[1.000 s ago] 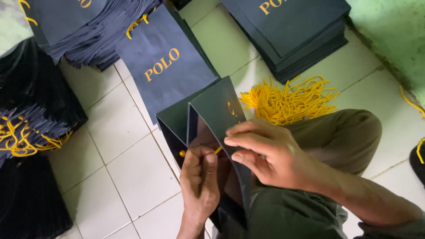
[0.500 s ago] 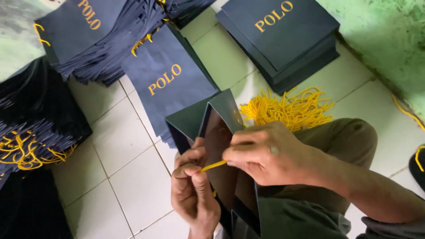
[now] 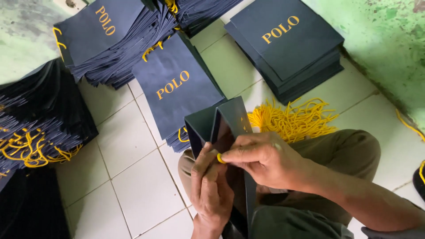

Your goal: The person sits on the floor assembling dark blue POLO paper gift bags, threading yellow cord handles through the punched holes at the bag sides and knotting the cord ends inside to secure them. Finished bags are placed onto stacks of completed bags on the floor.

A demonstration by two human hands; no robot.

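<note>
An open dark navy paper bag (image 3: 221, 128) is held upright over the person's lap, its mouth turned toward the camera. The left hand (image 3: 210, 190) is raised from below, palm facing inward, with the fingers closed around the near wall of the bag and the thumb pressed along its edge. The right hand (image 3: 261, 161) is brought in from the right, the forearm laid across the olive-trousered knee (image 3: 349, 155), wrist bent slightly downward. Its thumb and forefinger are pinched together on the end of a yellow cord (image 3: 220, 158), which is held against the bag's wall just beside the left thumb; the remaining fingers are curled loosely behind. Both hands are thus clamped, the left on the bag, the right on the cord.

A loose bundle of yellow cords (image 3: 294, 119) is seen on the white tiled floor (image 3: 133, 177) just behind the bag. A flat navy bag with gold lettering (image 3: 177, 84) is laid beyond it, and a neat stack of bags (image 3: 287, 44) is set well apart at the upper right.
</note>
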